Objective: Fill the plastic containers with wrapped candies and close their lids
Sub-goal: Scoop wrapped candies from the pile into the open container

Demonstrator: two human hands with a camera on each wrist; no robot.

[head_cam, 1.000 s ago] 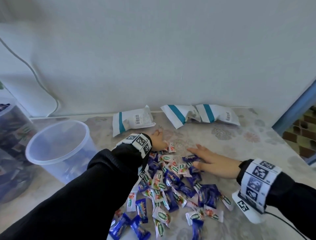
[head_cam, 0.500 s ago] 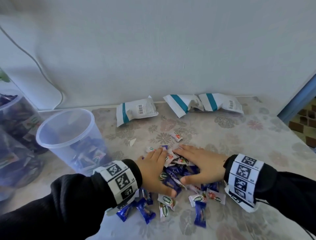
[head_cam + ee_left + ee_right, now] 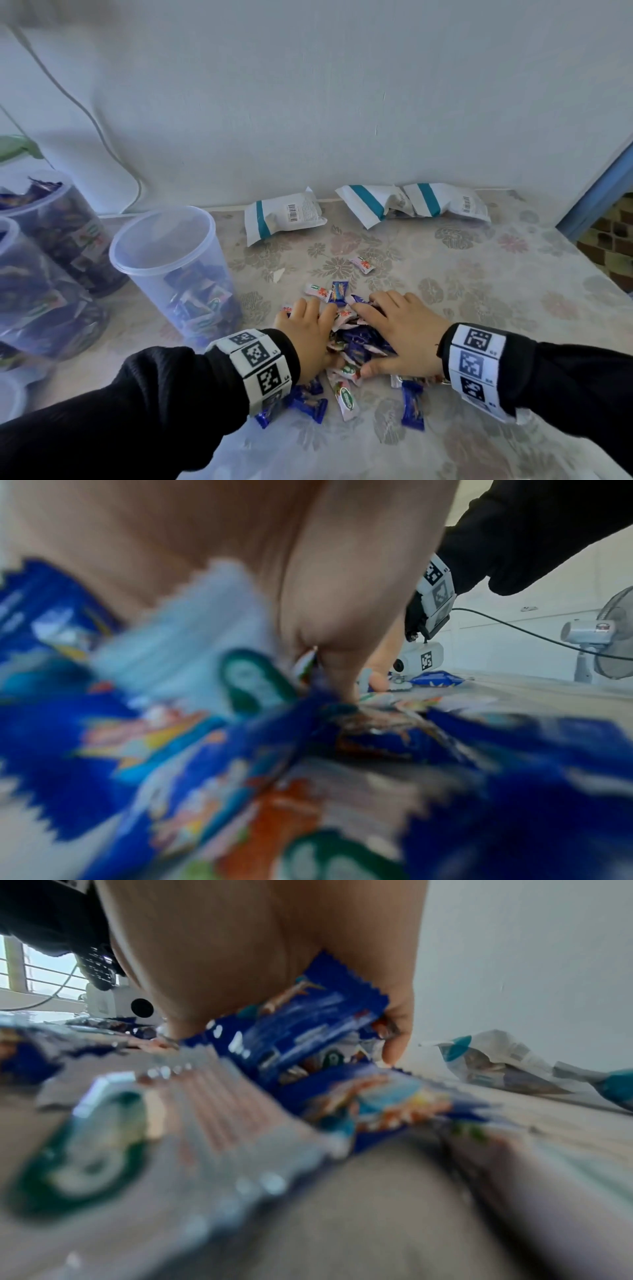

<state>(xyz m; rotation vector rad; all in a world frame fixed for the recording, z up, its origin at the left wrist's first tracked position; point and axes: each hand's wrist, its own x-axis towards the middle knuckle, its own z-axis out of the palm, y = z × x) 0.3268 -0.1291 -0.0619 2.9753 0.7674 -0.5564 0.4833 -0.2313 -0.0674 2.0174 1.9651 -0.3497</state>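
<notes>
A heap of blue and white wrapped candies (image 3: 352, 346) lies on the flowered tabletop (image 3: 479, 291). My left hand (image 3: 308, 332) and right hand (image 3: 400, 329) cup it from both sides, fingers curled over the wrappers and fingertips nearly meeting at the far side. In the left wrist view my left hand (image 3: 205, 534) bears down on blurred candies (image 3: 171, 737). In the right wrist view my right hand (image 3: 274, 947) curls over a blue candy (image 3: 301, 1026). An open clear plastic container (image 3: 171, 267), partly filled with candies, stands just left of my left wrist.
Two candy-filled containers (image 3: 58, 236) (image 3: 30, 301) stand at the far left. Three white-and-teal bags (image 3: 284, 216) (image 3: 373, 202) (image 3: 448, 202) lie along the wall. Loose candies lie beyond the heap (image 3: 361, 263) and near my wrists (image 3: 412, 404) (image 3: 346, 397). The table's right edge (image 3: 589, 253) is close.
My two hands have swept in from the far side of the scattered candies and drawn them toward me into one heap. In the last half second they have closed tighter around it.
</notes>
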